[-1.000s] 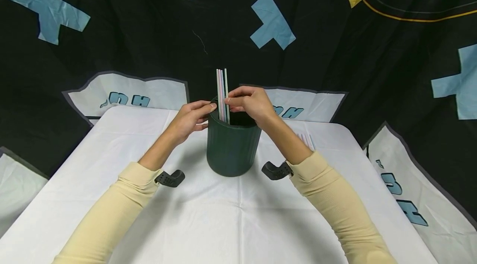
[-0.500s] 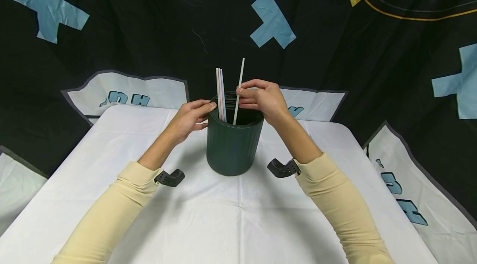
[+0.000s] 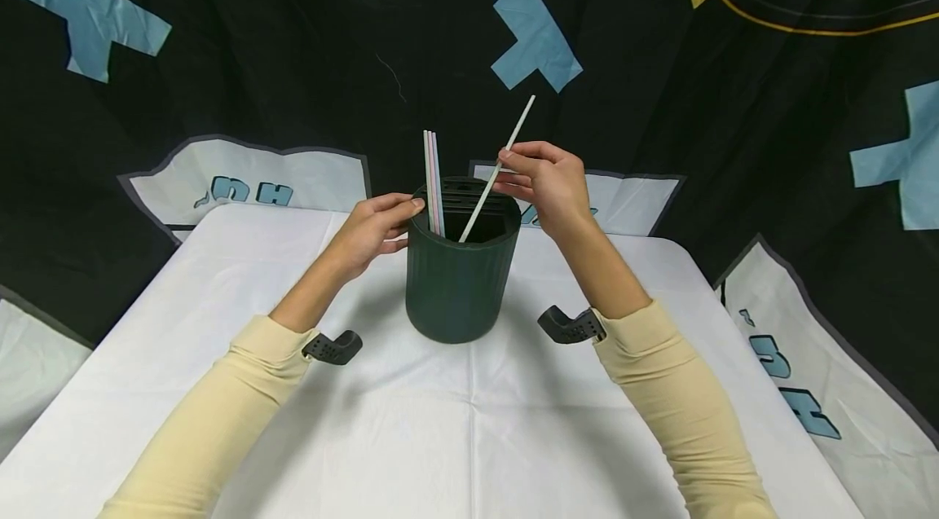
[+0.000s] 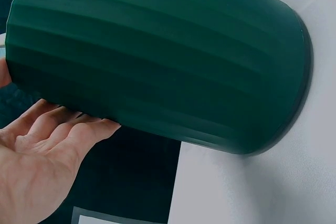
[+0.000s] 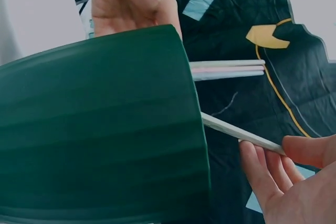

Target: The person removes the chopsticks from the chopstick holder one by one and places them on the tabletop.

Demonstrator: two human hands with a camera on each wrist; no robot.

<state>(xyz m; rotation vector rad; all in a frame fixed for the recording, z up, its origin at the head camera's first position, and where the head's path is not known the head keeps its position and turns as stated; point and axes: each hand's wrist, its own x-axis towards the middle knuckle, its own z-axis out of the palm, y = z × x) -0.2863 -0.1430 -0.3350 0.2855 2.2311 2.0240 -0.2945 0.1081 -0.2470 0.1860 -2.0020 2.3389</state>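
Note:
A dark green ribbed container (image 3: pixel 458 295) stands upright on the white-covered table, with slots (image 3: pixel 462 195) in its far wall. My left hand (image 3: pixel 370 234) holds its left side, thumb at the rim and fingers (image 4: pixel 79 135) along the outer wall. Between thumb and fingers, my right hand (image 3: pixel 552 185) pinches a pale, whitish-green chopstick (image 3: pixel 521 121) above the opening. It leans to the right, its lower end inside the container. Several pastel chopsticks (image 3: pixel 433 177), white, pink and blue, stand together inside at the left; their lower ends are hidden.
A white cloth (image 3: pixel 411 437) covers the table in front of the container. Behind hangs a black backdrop (image 3: pixel 330 79) with blue and yellow patches. A black wrist mount (image 3: pixel 333 348) is on the left sleeve, another (image 3: pixel 568 325) on the right.
My right hand has moved right and upward with the pale chopstick, drawing it away from the others and tilting it. The left hand has stayed on the container. Chopsticks seen on the table earlier are hidden now.

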